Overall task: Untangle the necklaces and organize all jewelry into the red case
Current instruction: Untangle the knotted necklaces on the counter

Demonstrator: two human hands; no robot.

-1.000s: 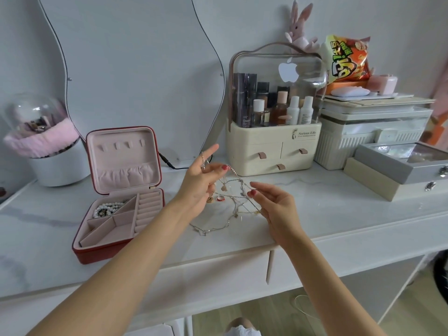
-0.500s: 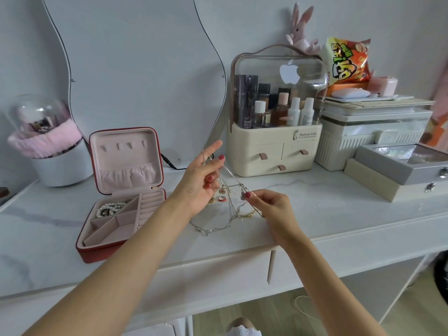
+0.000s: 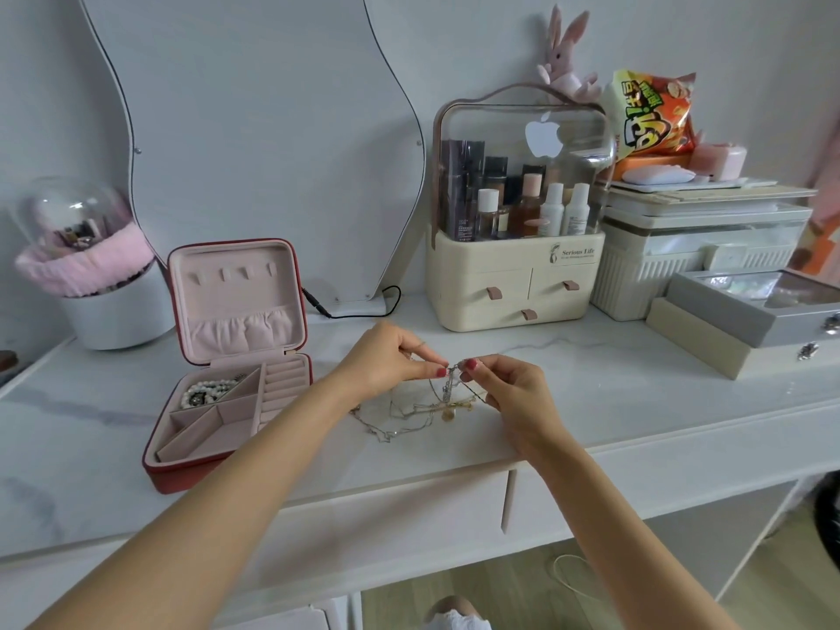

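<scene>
A tangle of thin gold and silver necklaces hangs and trails on the white marble desk at the middle. My left hand pinches a chain at the top of the tangle. My right hand pinches the same knot from the other side, fingertips nearly touching. The red case stands open to the left, lid upright, pink lining inside. A pearl bracelet lies in its back left compartment; the other compartments show only lining.
A wavy mirror leans on the wall behind, with a black cable by its foot. A cream cosmetics organiser stands behind my hands. Grey and beige boxes sit right; a white pot with pink trim sits far left.
Both hands have come down closer to the desk and drawn together. The left hand's fingers, spread before, now pinch the chain at the knot next to the right hand's fingertips.
</scene>
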